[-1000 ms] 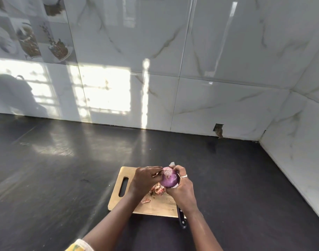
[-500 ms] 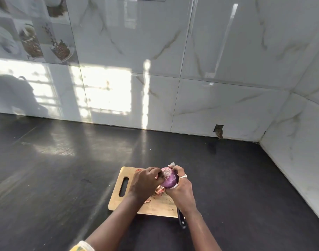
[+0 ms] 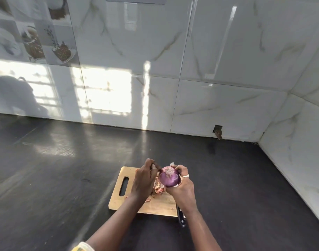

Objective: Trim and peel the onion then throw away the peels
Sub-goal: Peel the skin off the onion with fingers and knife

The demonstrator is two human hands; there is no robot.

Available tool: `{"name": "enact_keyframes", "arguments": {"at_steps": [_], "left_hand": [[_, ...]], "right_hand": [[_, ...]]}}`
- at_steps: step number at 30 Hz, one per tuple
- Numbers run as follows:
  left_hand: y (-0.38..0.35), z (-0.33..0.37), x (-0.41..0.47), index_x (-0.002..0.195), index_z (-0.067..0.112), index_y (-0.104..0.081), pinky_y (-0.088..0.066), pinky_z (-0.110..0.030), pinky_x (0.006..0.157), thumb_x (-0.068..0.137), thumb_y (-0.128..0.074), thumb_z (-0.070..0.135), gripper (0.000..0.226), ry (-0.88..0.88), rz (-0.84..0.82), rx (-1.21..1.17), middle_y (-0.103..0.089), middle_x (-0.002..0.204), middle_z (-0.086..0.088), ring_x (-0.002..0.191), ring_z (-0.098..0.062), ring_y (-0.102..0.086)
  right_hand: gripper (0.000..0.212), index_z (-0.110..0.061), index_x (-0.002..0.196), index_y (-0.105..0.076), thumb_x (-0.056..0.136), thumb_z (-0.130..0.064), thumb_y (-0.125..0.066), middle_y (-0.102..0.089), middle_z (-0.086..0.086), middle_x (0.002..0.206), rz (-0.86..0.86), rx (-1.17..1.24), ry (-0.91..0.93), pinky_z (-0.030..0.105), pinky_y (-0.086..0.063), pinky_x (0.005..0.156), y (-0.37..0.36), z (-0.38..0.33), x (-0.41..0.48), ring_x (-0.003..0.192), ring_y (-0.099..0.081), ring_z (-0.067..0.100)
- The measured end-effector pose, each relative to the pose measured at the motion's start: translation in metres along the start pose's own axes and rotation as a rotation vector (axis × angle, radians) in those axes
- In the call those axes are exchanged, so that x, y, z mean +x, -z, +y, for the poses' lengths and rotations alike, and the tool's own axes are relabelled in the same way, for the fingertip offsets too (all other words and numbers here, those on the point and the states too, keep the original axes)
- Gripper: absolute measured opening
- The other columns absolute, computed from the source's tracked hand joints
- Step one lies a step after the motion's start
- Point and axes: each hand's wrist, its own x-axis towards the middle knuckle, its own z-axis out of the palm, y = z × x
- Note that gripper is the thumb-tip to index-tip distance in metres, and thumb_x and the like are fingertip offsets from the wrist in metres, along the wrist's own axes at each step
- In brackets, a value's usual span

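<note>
Countertop [image 3: 46,169], dark and glossy, stretches off to the left of the fingers, with sunlight glancing across it below the white marble-pattern wall tiles [image 3: 218,57]. Nearer in, a wooden cutting board [image 3: 122,201] lies flat on that surface, its slotted handle just left of the left hand [image 3: 143,180]. This hand hovers over the board with its back turned up; its fingers [image 3: 151,164] are curled and pinched together at the upper left side of the onion, apparently nipping a thin strip of skin, though the strip itself is too small to make out clearly. Below those fingers and between the two hands, a heap of papery onion peels [image 3: 157,188] rests on the board, with a few stray flakes nearer the board's front edge.

Right of the left fingertips sits the red onion [image 3: 169,178], purple and shiny, raised above the board with its pale trimmed end facing up. The right hand [image 3: 182,187] cradles it from beneath and from the right, fingers [image 3: 176,168] wrapped around its far side, a silver ring visible on one of them. Beneath the right wrist, a knife [image 3: 181,217] with a black handle lies at the board's right front corner, its handle poking out onto the countertop and its blade hidden by the hand.
</note>
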Motion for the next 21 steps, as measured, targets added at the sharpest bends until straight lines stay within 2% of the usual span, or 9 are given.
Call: {"name": "enact_keyframes", "arguments": {"at_steps": [3, 6, 7, 9, 12, 14, 16, 19, 21], "left_hand": [[0.002, 0.000, 0.000, 0.083, 0.005, -0.057, -0.040, -0.010, 0.059, 0.093, -0.042, 0.004, 0.019, 0.086, -0.021, -0.012, -0.065, 0.080, 0.001, 0.073, -0.015, -0.062], [0.004, -0.001, -0.002, 0.076, 0.012, -0.052, -0.040, -0.010, 0.055, 0.094, -0.049, 0.017, 0.019, 0.100, -0.045, -0.005, -0.066, 0.076, 0.004, 0.068, -0.010, -0.061], [0.005, -0.003, -0.003, 0.074, 0.015, -0.051, -0.041, -0.011, 0.056, 0.093, -0.052, 0.022, 0.020, 0.114, -0.056, 0.004, -0.066, 0.074, 0.005, 0.066, -0.009, -0.061], [0.004, -0.007, -0.005, 0.073, 0.019, -0.054, -0.048, -0.026, 0.063, 0.091, -0.055, 0.028, 0.020, 0.150, -0.090, 0.046, -0.069, 0.073, 0.003, 0.067, -0.012, -0.064], [0.000, -0.012, -0.008, 0.085, 0.017, -0.063, -0.052, -0.035, 0.071, 0.088, -0.060, 0.021, 0.005, 0.184, -0.136, 0.121, -0.071, 0.080, 0.000, 0.074, -0.016, -0.066], [-0.004, -0.011, -0.010, 0.104, 0.019, -0.063, -0.053, -0.033, 0.077, 0.082, -0.065, 0.013, 0.022, 0.184, -0.160, 0.135, -0.071, 0.090, 0.000, 0.083, -0.017, -0.067], [-0.008, -0.011, -0.014, 0.120, 0.024, -0.057, -0.051, -0.029, 0.083, 0.082, -0.065, 0.014, 0.039, 0.133, -0.161, 0.199, -0.070, 0.101, 0.003, 0.092, -0.016, -0.065], [-0.011, -0.008, -0.015, 0.121, 0.026, -0.059, -0.043, -0.026, 0.085, 0.085, -0.060, 0.019, 0.036, 0.031, -0.127, 0.321, -0.066, 0.115, 0.003, 0.104, -0.018, -0.059], [-0.011, -0.009, -0.015, 0.117, 0.028, -0.063, -0.040, -0.027, 0.089, 0.087, -0.056, 0.019, 0.032, -0.016, -0.180, 0.416, -0.061, 0.122, 0.003, 0.111, -0.019, -0.054]], "right_hand": [[0.063, -0.043, 0.108, -0.049, 0.058, -0.021, -0.081, -0.064, -0.010, 0.110, 0.006, 0.003, 0.011, 0.024, -0.052, 0.086, 0.002, 0.002, -0.001, 0.099, -0.063, 0.005], [0.063, -0.035, 0.107, -0.049, 0.059, -0.013, -0.084, -0.066, -0.008, 0.101, 0.052, -0.011, 0.014, 0.017, -0.051, 0.080, 0.005, 0.002, -0.001, 0.092, -0.065, 0.008], [0.064, -0.035, 0.105, -0.048, 0.058, -0.012, -0.086, -0.066, -0.009, 0.098, 0.073, -0.009, 0.013, 0.012, -0.049, 0.077, 0.006, 0.001, -0.001, 0.091, -0.065, 0.008], [0.069, -0.035, 0.102, -0.045, 0.055, -0.009, -0.088, -0.064, -0.010, 0.097, 0.115, 0.006, -0.003, 0.006, -0.045, 0.074, 0.011, -0.001, -0.002, 0.090, -0.063, 0.005], [0.071, -0.035, 0.100, -0.044, 0.054, -0.003, -0.089, -0.061, -0.015, 0.096, 0.144, 0.016, -0.027, 0.004, -0.045, 0.072, 0.018, -0.002, -0.001, 0.089, -0.062, 0.000], [0.072, -0.033, 0.103, -0.045, 0.054, -0.002, -0.088, -0.060, -0.016, 0.095, 0.147, 0.008, -0.043, 0.004, -0.045, 0.071, 0.019, -0.001, -0.001, 0.088, -0.061, -0.004], [0.075, -0.030, 0.107, -0.044, 0.053, 0.000, -0.088, -0.060, -0.014, 0.095, 0.160, 0.000, -0.064, 0.003, -0.044, 0.071, 0.020, 0.000, -0.002, 0.087, -0.061, -0.004], [0.073, -0.025, 0.108, -0.044, 0.055, 0.002, -0.086, -0.060, -0.012, 0.092, 0.203, 0.026, -0.130, 0.001, -0.042, 0.068, 0.019, 0.001, -0.003, 0.084, -0.059, -0.003], [0.071, -0.024, 0.108, -0.043, 0.056, 0.000, -0.086, -0.059, -0.012, 0.090, 0.229, 0.045, -0.177, 0.003, -0.041, 0.067, 0.019, 0.002, -0.004, 0.083, -0.059, 0.002]]}}
